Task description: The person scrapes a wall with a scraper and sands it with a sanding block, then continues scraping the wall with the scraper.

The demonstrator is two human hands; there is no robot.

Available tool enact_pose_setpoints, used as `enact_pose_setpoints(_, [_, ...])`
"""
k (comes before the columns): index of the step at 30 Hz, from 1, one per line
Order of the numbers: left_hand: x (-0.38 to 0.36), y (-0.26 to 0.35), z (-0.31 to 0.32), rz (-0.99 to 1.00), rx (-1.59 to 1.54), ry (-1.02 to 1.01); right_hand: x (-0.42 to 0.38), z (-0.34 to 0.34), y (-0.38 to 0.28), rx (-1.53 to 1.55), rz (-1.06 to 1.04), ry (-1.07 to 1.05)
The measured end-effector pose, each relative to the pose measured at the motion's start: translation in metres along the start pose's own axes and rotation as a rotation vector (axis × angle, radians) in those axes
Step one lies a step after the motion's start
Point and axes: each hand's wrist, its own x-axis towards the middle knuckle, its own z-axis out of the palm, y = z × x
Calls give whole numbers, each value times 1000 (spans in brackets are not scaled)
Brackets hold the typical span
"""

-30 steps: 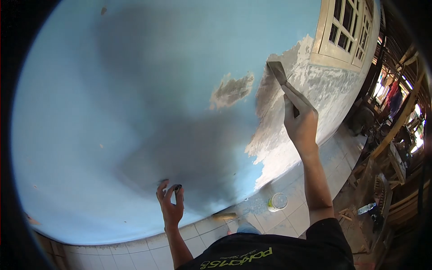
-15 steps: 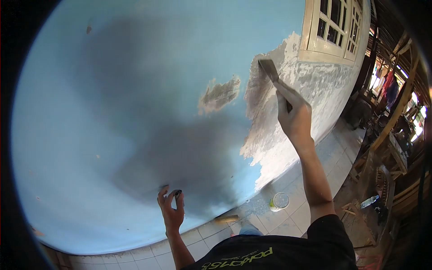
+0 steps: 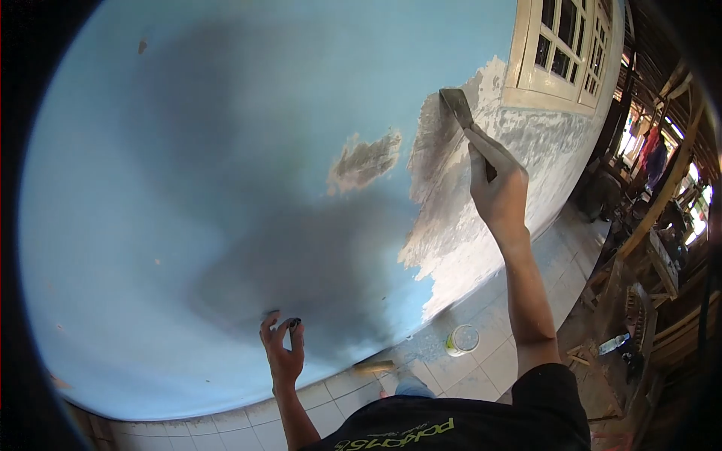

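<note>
The scraper [image 3: 458, 110] is gripped by the right hand [image 3: 502, 199], its blade at the bared patch's [image 3: 432, 154] upper edge; blue paint [image 3: 338, 75] could be chipped if a corner were dug in. The left hand's [image 3: 284, 359] grip cannot be told. Green lettering [image 3: 406, 434] on the shirt [image 3: 481, 417] is only partly legible; the bucket's [image 3: 462, 340] label cannot be read

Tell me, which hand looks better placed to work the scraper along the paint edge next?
Probably the right hand: it holds the scraper, its blade at the upper edge of the bare patch. The left hand is well away, lower down.
</note>
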Motion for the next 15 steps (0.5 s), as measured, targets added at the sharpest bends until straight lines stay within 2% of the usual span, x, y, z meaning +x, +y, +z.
enact_pose_setpoints(3, [-2,-1,0,-5,4,14,-3,4,4,-52,-97,7])
enact_pose_setpoints(8, [-4,-1,3,12,7,-9,7,-5,-1,33,36,-39])
enact_pose_setpoints(14, [-5,0,1,-9,-17,-6,11,-6,2,-12,5,-30])
enact_pose_setpoints(15, [-3,-1,1,6,-1,-1,13,-9,-1,44,67,-48])
